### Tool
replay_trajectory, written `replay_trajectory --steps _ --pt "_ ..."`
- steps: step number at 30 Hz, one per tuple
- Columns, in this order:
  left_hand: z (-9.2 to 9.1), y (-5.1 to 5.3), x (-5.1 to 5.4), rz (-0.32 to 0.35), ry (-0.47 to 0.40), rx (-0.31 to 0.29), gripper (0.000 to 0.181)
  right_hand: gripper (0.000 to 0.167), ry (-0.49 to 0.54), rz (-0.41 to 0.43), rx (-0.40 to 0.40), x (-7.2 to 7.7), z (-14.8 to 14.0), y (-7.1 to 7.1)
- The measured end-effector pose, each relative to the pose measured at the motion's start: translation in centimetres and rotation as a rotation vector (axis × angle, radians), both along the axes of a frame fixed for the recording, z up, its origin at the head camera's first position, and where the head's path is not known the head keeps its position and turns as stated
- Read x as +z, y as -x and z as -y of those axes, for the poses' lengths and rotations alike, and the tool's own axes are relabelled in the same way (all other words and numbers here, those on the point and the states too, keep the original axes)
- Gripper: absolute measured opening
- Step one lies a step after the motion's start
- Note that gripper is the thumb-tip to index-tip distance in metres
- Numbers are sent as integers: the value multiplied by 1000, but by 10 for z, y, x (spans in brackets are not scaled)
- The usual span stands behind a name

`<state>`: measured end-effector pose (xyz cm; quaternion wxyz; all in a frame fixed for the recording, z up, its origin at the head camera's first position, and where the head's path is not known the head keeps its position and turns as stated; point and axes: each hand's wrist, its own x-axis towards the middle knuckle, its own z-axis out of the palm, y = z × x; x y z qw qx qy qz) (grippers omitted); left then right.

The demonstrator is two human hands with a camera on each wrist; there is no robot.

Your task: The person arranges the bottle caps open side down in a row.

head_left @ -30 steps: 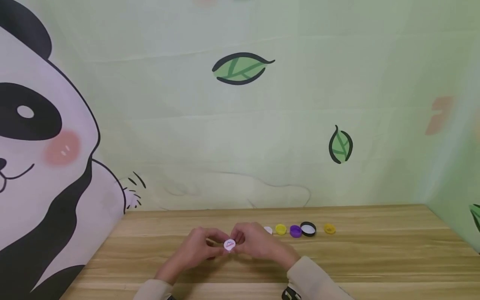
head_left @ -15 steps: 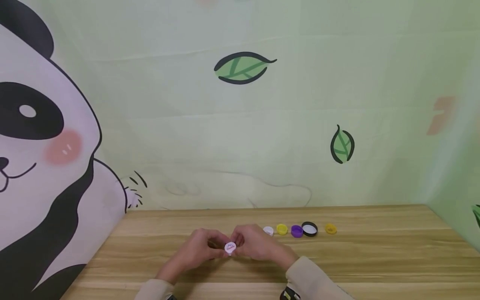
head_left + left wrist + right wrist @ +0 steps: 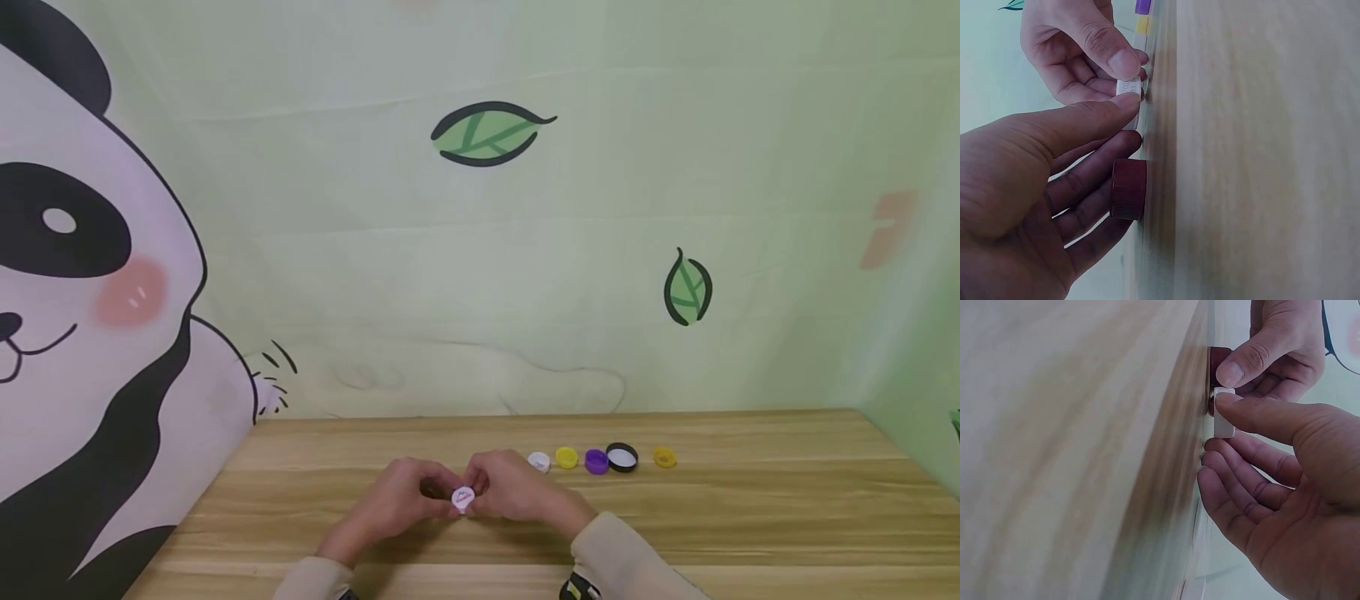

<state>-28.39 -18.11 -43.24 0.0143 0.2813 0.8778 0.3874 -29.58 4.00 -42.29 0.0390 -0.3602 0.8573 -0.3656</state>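
A white bottle cap (image 3: 462,499) with a printed mark on its top is pinched between my two hands, low over the table. My left hand (image 3: 397,500) grips one side of it with thumb and fingers, and my right hand (image 3: 517,486) pinches the other side. In the left wrist view the white cap (image 3: 1127,89) shows its ridged side between both thumbs. A dark red ridged bottle cap (image 3: 1129,189) stands beside the other fingers of my left hand; I cannot tell whether they touch it. The head view hides this red cap behind the left hand.
On the wooden table (image 3: 750,517), behind the right hand, lie a white cap (image 3: 538,462), a yellow cap (image 3: 567,457), a purple cap (image 3: 597,462), a black-rimmed cap (image 3: 622,457) and an orange-yellow cap (image 3: 664,457). A printed panda backdrop (image 3: 360,250) rises at the table's back edge.
Both hands, still holding the white cap, have come slightly closer to the person. The head view has shifted a little. The row of caps stays put.
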Motion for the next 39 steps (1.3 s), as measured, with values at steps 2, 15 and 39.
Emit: replay_trajectory --steps 2,15,39 --pt "0 0 0 -4 9 4 19 23 -3 5 -1 0 0 0" --pt "-1 0 -2 -42 45 12 20 24 -18 12 -3 1 0 -1" --pt "-3 0 8 13 20 44 30 25 27 50 -33 3 -6 1"
